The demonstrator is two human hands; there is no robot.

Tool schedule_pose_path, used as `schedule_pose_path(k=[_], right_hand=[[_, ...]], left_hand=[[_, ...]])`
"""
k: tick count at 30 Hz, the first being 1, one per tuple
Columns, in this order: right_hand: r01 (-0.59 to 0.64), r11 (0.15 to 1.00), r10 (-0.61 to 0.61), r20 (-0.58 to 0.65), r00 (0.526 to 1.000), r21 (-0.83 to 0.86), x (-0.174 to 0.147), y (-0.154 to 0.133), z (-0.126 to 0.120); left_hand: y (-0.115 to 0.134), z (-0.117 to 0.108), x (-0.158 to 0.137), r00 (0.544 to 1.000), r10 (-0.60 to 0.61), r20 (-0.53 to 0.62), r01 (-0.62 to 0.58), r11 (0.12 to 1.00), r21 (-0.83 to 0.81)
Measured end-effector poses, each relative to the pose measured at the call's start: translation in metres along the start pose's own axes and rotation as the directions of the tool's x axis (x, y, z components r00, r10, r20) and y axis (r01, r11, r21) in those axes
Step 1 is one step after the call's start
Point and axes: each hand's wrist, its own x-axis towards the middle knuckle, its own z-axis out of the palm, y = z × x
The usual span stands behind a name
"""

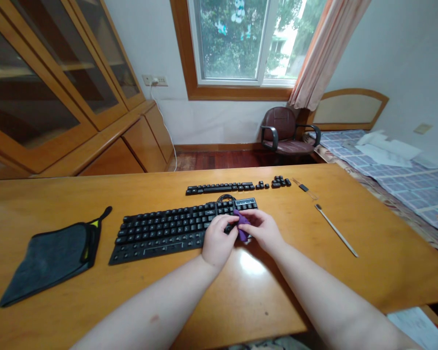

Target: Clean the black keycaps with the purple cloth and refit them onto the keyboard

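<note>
A small purple cloth is bunched up between my two hands, over the right end of a black keyboard. My right hand pinches the cloth from the right with thumb and fingers. From the left, my left hand is closed with its fingertips on the cloth's edge. Whether anything lies inside the folds is hidden. The keyboard's nearest rows show bare stems without keycaps. Behind it, a line of removed black keycaps lies on the table, with a further cluster of keycaps to the right.
A dark grey cloth with a strap lies at the left of the wooden table. On the right are a wire keycap puller and a thin brush. Beyond the table stand an armchair and a bed.
</note>
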Motion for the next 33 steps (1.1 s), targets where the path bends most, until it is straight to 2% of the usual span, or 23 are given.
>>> schedule_pose_path(k=[6, 13, 20, 25, 29, 31, 33], right_hand=[[-0.052, 0.997, 0.054, 0.026, 0.998, -0.061, -0.002, 0.000, -0.001], [0.060, 0.982, -0.052, 0.053, 0.997, -0.177, 0.000, -0.009, -0.003], [-0.037, 0.995, 0.042, 0.052, 0.998, -0.095, 0.000, -0.003, -0.002], [0.046, 0.977, -0.040, 0.031, 0.999, -0.209, 0.001, -0.006, -0.005], [0.017, 0.990, -0.014, 0.020, 1.000, -0.140, 0.000, -0.011, -0.005], [0.029, 0.990, -0.035, -0.037, 0.999, -0.136, 0.000, -0.013, -0.006], [0.092, 0.982, -0.113, -0.125, 0.986, -0.168, 0.001, -0.013, -0.008]], left_hand=[[-0.004, 0.002, 0.000, 0.993, 0.114, -0.011, -0.114, 0.993, 0.006], [-0.004, 0.001, 0.001, 0.995, 0.102, -0.024, -0.102, 0.995, -0.004], [-0.002, 0.001, 0.001, 0.991, 0.133, -0.030, -0.133, 0.991, -0.004], [-0.002, 0.001, 0.002, 0.996, 0.084, -0.013, -0.085, 0.996, -0.003], [-0.002, 0.001, 0.003, 1.000, -0.004, -0.002, 0.004, 1.000, -0.019], [-0.003, 0.002, 0.002, 0.999, -0.032, -0.023, 0.031, 0.999, -0.040], [-0.004, 0.004, 0.002, 0.998, -0.046, -0.046, 0.042, 0.996, -0.076]])
